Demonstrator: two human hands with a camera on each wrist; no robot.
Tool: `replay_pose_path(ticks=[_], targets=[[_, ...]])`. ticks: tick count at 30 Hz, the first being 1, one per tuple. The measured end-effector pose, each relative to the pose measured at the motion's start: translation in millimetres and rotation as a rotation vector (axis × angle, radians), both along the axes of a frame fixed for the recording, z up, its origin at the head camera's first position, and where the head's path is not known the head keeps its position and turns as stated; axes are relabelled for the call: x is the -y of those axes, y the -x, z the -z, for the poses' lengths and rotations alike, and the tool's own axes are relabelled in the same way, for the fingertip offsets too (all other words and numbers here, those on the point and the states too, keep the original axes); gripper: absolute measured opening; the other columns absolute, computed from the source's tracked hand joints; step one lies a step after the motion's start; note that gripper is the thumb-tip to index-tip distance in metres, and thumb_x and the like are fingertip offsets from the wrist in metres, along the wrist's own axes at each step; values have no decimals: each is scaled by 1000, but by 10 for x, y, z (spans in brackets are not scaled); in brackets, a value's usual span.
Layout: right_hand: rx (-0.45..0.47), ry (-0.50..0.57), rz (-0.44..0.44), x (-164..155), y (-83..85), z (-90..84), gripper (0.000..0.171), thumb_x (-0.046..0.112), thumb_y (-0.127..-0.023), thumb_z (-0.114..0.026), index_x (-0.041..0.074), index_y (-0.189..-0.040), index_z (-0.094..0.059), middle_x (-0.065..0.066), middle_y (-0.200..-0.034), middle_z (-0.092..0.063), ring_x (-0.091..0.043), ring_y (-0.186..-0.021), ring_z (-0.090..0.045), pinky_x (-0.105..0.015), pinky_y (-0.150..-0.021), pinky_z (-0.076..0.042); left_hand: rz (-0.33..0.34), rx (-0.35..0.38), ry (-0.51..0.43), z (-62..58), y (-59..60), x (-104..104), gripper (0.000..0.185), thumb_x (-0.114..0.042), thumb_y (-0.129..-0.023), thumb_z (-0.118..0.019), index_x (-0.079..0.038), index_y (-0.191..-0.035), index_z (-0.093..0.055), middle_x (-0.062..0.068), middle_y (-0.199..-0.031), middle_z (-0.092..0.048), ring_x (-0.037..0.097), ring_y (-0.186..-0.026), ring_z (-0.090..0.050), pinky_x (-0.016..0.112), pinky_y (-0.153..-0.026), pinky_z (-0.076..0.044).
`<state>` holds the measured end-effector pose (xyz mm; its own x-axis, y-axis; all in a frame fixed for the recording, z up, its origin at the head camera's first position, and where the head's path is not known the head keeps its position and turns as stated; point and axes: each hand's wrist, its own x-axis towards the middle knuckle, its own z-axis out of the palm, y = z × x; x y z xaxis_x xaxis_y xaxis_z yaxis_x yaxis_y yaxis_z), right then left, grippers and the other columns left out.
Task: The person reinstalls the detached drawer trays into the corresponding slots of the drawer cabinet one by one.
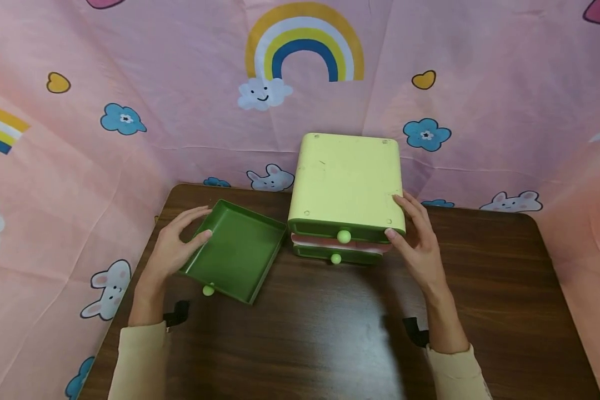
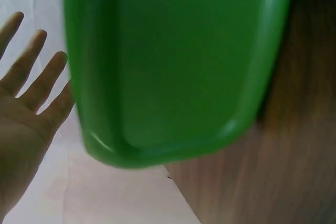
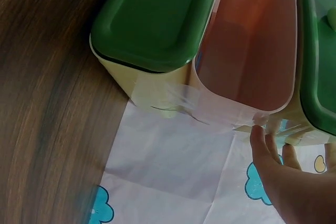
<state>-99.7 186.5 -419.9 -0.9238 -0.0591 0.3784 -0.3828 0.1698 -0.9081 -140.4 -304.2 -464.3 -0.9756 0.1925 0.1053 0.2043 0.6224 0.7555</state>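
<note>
A pale yellow drawer cabinet stands at the back of the dark wooden table. Its top drawer and bottom drawer are green with light knobs. The level between them looks pinkish and shows no knob. A loose green drawer lies to the left, knob toward me. My left hand rests at the drawer's left rim, its fingers straight beside the green wall. My right hand touches the cabinet's right front corner with straight fingers on its side wall.
Pink cloth printed with rainbows, clouds and rabbits hangs behind and to both sides of the table. Two small black clips sit on the table near my wrists. Bare wood lies in front of the cabinet.
</note>
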Motion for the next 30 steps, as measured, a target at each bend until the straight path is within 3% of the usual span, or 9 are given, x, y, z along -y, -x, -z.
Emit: replay_pose_path(ticks=[5,8,14,23,30], targets=[[-6,-7,6,50,-52,-125,57,-13,-92,-59,-4,-146,-45,-23,-155,-29,-22,-142,-31,-25,-112,-31,-12,14,-42,17,-24,35,50,-18,-95,-69,-14,-143,-55,6,-150,-47,35,-140,-37,67,-102,-32],[-5,-3,5,32,-35,-76,58,-14,-91,-59,-2,-147,-45,-21,-156,-28,-22,-142,-31,-24,-111,-32,-24,28,-46,30,-31,49,50,-18,-95,-70,-15,-143,-55,5,-150,-47,34,-140,-37,67,-101,-33],[0,6,-4,-43,45,107,63,-13,-91,-61,5,-149,-45,-12,-158,-28,-24,-143,-31,-25,-111,-33,-70,72,4,111,-26,135,51,-32,-96,-68,-18,-143,-55,4,-149,-47,34,-140,-37,66,-103,-30],[-20,73,-48,-80,66,129,62,-15,-90,-61,2,-147,-46,-14,-157,-28,-27,-144,-28,-25,-113,-31,-53,143,24,288,-50,242,54,-39,-100,-60,-16,-147,-50,12,-150,-45,42,-134,-43,61,-104,-38],[-24,58,-45,-81,66,133,62,-14,-90,-62,3,-147,-47,-15,-157,-29,-26,-144,-28,-24,-114,-31,-79,213,0,410,-116,298,52,-44,-104,-50,-18,-149,-49,18,-151,-42,46,-126,-51,60,-90,-49]])
